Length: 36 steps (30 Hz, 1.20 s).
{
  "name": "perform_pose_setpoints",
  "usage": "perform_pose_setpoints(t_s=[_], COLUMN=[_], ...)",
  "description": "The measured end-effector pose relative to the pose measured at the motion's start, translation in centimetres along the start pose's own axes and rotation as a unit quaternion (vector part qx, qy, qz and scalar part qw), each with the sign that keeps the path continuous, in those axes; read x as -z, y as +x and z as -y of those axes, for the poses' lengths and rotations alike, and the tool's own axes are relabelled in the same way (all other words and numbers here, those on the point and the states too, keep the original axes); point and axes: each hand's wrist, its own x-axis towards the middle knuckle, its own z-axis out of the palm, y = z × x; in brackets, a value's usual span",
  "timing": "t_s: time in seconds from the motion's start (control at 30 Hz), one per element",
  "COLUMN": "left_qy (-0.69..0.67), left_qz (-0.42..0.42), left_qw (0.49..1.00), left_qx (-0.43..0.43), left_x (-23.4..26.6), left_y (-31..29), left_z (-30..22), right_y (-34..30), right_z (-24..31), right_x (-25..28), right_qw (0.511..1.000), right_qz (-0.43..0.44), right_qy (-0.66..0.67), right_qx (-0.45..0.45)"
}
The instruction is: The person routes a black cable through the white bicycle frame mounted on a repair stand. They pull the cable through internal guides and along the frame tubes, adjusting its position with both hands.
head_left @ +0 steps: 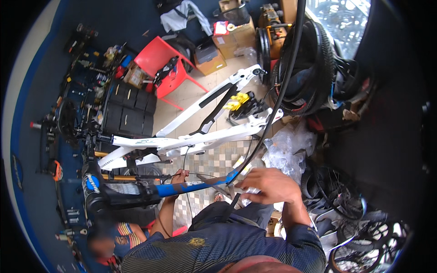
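Note:
A white bicycle frame (182, 139) hangs across the middle, clamped at its left end by a black repair stand (96, 191). From the stand a blue tube (193, 186) reaches right, in front of my body. My left hand (181, 175) is behind this tube, its fingers closed around a thin black cable (205, 174); the tube partly hides the hand. Just past the tube's right end is my right hand (269, 185), fingers bent and apart with no held thing visible. A long, thick black cable (287, 82) curves down from the top to the tube's end.
A red chair (168, 63) stands beyond the frame, near cardboard boxes (236, 38). Tyres (314, 73) hang at the upper right; plastic wrapping (289, 145) and wheels (355, 245) lie right. Tools (86, 68) line the left wall. Another person in a striped shirt (129, 234) is at lower left.

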Motion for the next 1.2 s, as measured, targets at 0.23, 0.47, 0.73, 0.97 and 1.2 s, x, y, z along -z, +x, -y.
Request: perform_pose_setpoints(t_s=[0.23,0.47,0.73,0.97,1.2], left_qy=[0.430,0.463,0.180,-0.080,-0.337], left_qz=[0.074,0.125,0.269,0.296,0.433], left_qw=[0.865,0.853,0.938,0.952,0.833], left_qx=[-0.248,-0.206,-0.125,-0.005,0.075], left_x=[10.8,12.3,19.3,20.5,21.4], left_y=[5.7,-0.7,-2.1,-4.6,-8.8], left_z=[7.1,-0.7,5.5,8.2,6.8], right_y=[9.9,20.8,16.7,15.9,21.4], right_z=[13.4,18.4,8.5,3.3,-2.8], right_x=[-16.2,-36.4,-45.6,-45.1,-44.5], right_qw=[0.967,0.984,0.736,0.871,0.646], right_qz=[0.093,-0.092,-0.251,-0.288,-0.575], right_qy=[0.056,-0.138,-0.551,-0.013,0.373], right_qx=[0.231,-0.061,-0.303,-0.397,-0.336])
